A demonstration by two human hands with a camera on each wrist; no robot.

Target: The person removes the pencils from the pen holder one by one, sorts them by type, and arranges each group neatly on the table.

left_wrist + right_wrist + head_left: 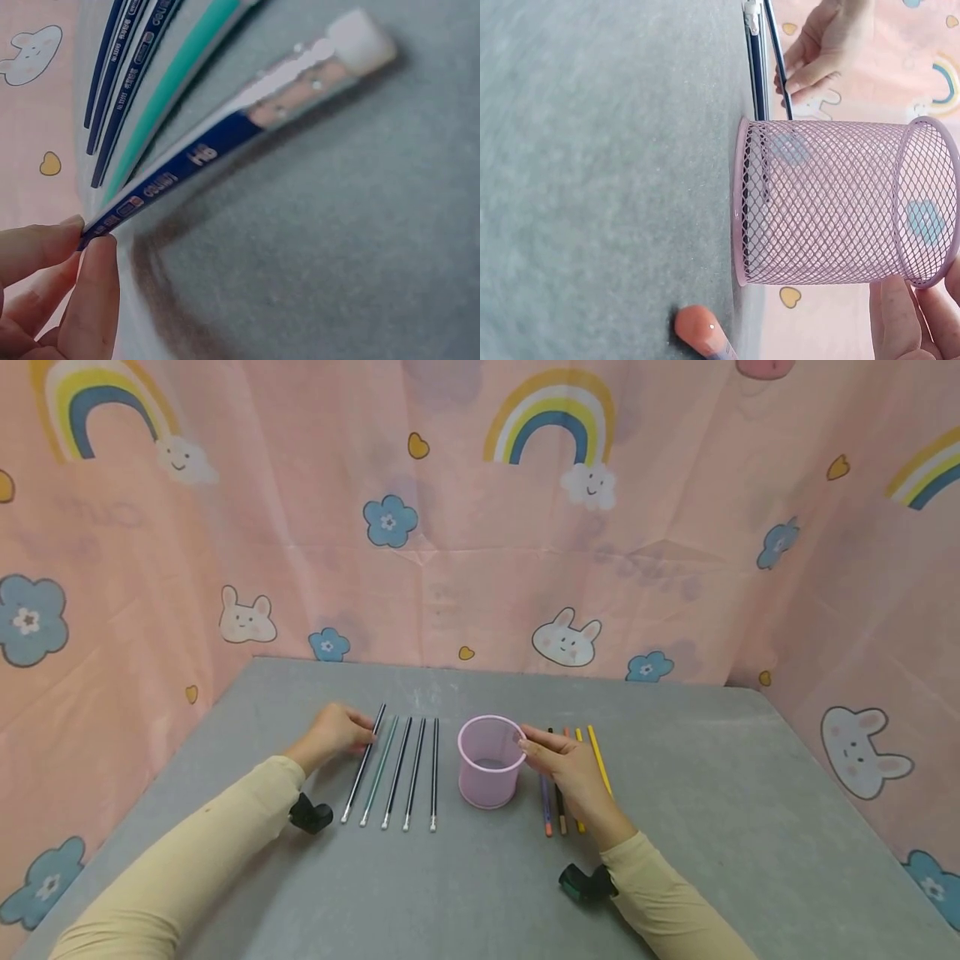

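Observation:
With thumb and fingertips, my left hand [335,731] pinches a dark blue pencil [176,165], the leftmost of a row, near its far end. Its white eraser [364,45] points toward the near side of the table. Right beside it lie a teal pencil [380,770] and several dark blue pencils [415,774], erasers facing me. A pink mesh pen holder [825,202] stands upright in the middle, with nothing inside it. My right hand [576,777] grips its rim from the right, thumb and fingers at the top edge.
Colored pencils, among them a purple one [545,806] and a yellow one [598,760], lie on the grey table [450,893] under and beside my right hand. Black devices [311,814] sit at both wrists. A pink patterned curtain [480,560] borders the table's back and sides.

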